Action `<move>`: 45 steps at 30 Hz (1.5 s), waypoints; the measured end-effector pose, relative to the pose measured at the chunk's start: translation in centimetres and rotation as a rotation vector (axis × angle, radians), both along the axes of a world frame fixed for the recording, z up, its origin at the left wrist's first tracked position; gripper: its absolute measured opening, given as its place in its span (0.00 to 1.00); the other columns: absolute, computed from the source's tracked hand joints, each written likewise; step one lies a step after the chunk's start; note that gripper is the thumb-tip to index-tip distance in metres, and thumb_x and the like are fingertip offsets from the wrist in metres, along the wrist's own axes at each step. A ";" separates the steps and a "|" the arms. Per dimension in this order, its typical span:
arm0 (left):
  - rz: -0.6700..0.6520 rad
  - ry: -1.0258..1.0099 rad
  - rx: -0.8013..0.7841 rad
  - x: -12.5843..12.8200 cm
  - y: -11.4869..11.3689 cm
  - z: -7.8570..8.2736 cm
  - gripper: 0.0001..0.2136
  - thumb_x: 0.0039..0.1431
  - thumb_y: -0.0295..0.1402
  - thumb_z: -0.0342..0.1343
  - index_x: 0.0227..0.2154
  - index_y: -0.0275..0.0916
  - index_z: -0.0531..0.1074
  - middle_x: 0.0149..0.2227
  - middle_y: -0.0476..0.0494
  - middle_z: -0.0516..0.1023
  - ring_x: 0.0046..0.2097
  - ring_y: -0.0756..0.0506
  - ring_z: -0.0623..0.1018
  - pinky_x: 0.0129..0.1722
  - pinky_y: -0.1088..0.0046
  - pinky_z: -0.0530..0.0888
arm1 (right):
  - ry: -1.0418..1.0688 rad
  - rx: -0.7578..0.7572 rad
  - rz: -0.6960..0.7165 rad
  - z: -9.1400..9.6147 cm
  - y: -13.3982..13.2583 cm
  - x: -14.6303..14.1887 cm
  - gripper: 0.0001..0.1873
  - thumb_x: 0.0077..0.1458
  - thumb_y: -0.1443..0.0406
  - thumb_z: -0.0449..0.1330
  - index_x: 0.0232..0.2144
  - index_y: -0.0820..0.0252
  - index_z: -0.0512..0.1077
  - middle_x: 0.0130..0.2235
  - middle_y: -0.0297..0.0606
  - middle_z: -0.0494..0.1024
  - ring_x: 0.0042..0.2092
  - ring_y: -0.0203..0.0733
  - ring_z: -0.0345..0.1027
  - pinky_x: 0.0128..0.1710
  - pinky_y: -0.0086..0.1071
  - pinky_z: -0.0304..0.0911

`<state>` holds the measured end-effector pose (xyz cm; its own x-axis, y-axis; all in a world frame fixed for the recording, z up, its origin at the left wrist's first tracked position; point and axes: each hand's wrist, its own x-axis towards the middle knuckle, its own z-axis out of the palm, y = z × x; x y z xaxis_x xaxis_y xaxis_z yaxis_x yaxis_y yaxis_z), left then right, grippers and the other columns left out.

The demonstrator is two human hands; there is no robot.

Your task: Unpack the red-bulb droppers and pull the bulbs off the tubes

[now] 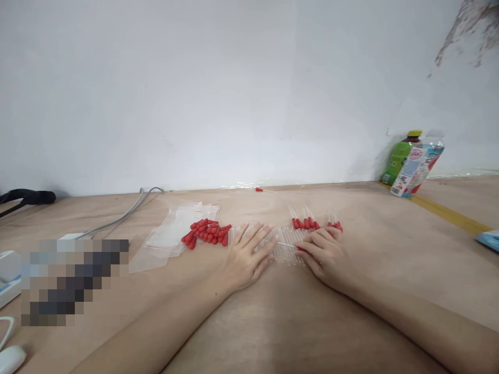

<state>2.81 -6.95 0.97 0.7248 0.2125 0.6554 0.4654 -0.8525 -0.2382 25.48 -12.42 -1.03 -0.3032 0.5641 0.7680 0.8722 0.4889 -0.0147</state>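
My left hand lies with its fingers spread over a row of thin glass tubes. My right hand is closed at the row's right end, thumb and fingers around the red bulb of a dropper; its glass tube points left, toward my left fingertips. Most of that bulb is hidden by my fingers. Left of the row is a heap of loose red rubber bulbs. Just beyond my right hand lie several droppers, red bulbs toward me and glass tips toward the wall.
Clear plastic bags lie under and beside the bulb heap. Another dropper rests by the wall. Two bottles stand at the back right, near yellow tape. A grey cable runs along the left, near a blurred patch.
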 end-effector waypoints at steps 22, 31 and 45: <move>-0.185 -0.062 -0.160 0.6 -0.6 -0.8 0.07 0.58 0.25 0.48 0.34 0.35 0.71 0.37 0.45 0.78 0.47 0.46 0.74 0.58 0.56 0.57 | -0.105 0.197 0.185 0.2 0.3 -1.8 0.05 0.51 0.68 0.58 0.33 0.59 0.71 0.28 0.31 0.77 0.35 0.35 0.66 0.42 0.35 0.54; -0.133 -0.192 -0.147 -0.9 0.7 -0.9 0.06 0.57 0.25 0.50 0.35 0.36 0.71 0.37 0.44 0.77 0.43 0.46 0.75 0.50 0.61 0.67 | -0.071 0.226 0.102 0.6 0.3 0.7 0.06 0.50 0.69 0.59 0.33 0.58 0.72 0.30 0.32 0.77 0.35 0.37 0.66 0.36 0.34 0.55; 0.154 -0.175 -0.213 -0.1 2.7 -0.6 0.12 0.58 0.24 0.43 0.41 0.37 0.68 0.30 0.46 0.64 0.30 0.50 0.66 0.28 0.76 0.67 | 0.491 -0.325 -0.295 3.2 3.1 7.1 0.14 0.49 0.65 0.54 0.39 0.63 0.69 0.30 0.38 0.73 0.25 0.35 0.65 0.25 0.30 0.62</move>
